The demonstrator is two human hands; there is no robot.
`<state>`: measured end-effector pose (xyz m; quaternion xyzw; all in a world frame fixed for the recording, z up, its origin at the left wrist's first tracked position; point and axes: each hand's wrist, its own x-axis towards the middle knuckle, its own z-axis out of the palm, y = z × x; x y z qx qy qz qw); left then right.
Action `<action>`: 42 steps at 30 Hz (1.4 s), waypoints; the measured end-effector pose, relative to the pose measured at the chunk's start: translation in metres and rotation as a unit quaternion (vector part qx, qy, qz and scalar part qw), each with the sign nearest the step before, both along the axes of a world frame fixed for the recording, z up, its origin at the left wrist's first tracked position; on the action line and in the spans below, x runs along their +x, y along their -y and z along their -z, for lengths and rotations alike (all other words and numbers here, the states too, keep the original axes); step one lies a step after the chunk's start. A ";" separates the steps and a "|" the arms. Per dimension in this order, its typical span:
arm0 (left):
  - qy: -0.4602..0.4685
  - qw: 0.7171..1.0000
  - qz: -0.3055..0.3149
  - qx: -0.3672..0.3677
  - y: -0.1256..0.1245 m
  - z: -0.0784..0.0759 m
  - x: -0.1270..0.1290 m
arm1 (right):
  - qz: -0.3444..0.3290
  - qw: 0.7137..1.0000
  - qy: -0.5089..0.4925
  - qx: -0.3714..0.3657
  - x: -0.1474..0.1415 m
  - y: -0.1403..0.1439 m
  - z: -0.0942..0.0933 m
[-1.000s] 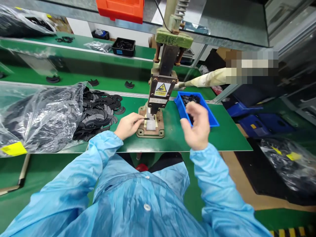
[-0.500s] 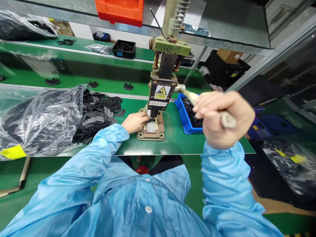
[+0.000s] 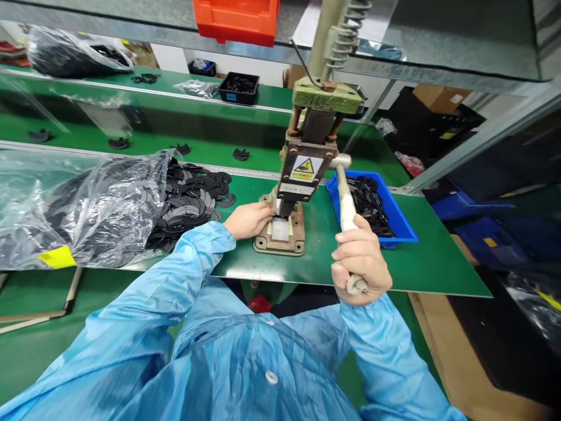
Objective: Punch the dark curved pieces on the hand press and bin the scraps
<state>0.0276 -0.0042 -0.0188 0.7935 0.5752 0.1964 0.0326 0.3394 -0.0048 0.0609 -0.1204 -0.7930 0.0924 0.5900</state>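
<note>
A hand press (image 3: 302, 169) with a yellow warning label stands on the bench in front of me. My right hand (image 3: 362, 260) is wrapped round the end of its lever handle (image 3: 347, 204), which slopes down from the press's right side. At the press foot, my left hand (image 3: 249, 219) reaches in from the left with its fingers together beside the ram. Whatever those fingertips pinch is hidden by the press. A pale block (image 3: 280, 229) sits on the metal base plate (image 3: 272, 248). Left of this hand lies a heap of dark curved flat pieces (image 3: 193, 202), partly in a clear plastic bag (image 3: 96, 216).
Right of the press is a blue bin (image 3: 405, 235) of black parts. A few curved pieces (image 3: 118, 143) lie on the green strip behind. An orange bin (image 3: 236, 20) hangs overhead at the shelf edge (image 3: 175, 35). A black tray (image 3: 239, 88) stands farther back.
My right hand has swung the lever handle downward and nearer to my body. The left hand stays at the press foot. The whole view has shifted, so the bench sits farther right.
</note>
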 end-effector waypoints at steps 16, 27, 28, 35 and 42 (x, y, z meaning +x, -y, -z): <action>-0.127 0.950 -0.227 -0.170 -0.022 0.007 -0.107 | -0.002 0.999 -0.049 0.003 -0.007 0.000 0.003; -0.082 0.960 -0.180 -0.197 -0.016 0.006 -0.073 | 0.008 0.998 -0.055 0.009 -0.010 -0.002 0.005; -0.093 0.958 -0.177 -0.206 -0.015 0.004 -0.075 | 0.010 0.998 -0.054 0.008 -0.010 -0.002 0.005; -0.047 0.949 -0.172 -0.260 -0.012 0.002 -0.076 | 0.020 0.998 -0.064 0.010 -0.012 -0.001 0.004; 0.135 0.953 -0.189 -0.194 -0.008 -0.001 -0.060 | 0.009 0.997 -0.075 0.008 -0.015 0.000 0.002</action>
